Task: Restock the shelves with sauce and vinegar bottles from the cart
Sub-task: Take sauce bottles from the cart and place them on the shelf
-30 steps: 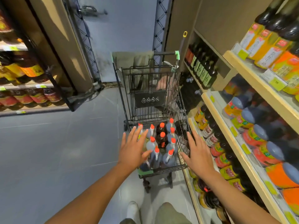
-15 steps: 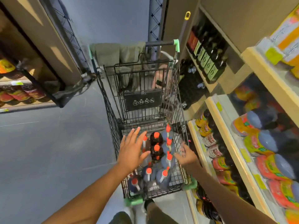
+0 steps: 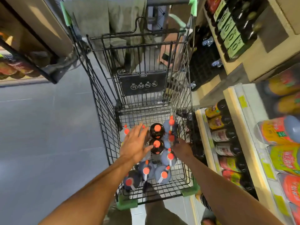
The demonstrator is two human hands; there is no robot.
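Observation:
A black wire cart point(image 3: 103, 120) with green corner bumpers stands in front of me, seen from above. In its basket stand several bottles with orange-red caps: two dark ones point(image 3: 157, 129) in the middle and blue-grey ones point(image 3: 163, 175) around them. My left hand point(image 3: 135, 144) hovers flat with fingers spread just over the bottles on the left side. My right hand point(image 3: 182, 148) is low inside the cart's right side, its fingers touching a blue-grey bottle point(image 3: 168, 139); the grip itself is hidden. The shelves point(image 3: 209, 143) on the right hold rows of labelled sauce bottles point(image 3: 224, 135).
Another person in green trousers point(image 3: 123, 30) stands behind the cart's handle. Dark bottles with green labels point(image 3: 230, 34) fill an upper right shelf. A second shelf unit point(image 3: 16, 70) is at the left across the grey floor point(image 3: 48, 135). My shoe point(image 3: 138, 215) is under the cart's near end.
My view has closed in on the cart and tilted down. Both hands dropped into the basket; the right hand went from beside the cart to the bottles on its right side.

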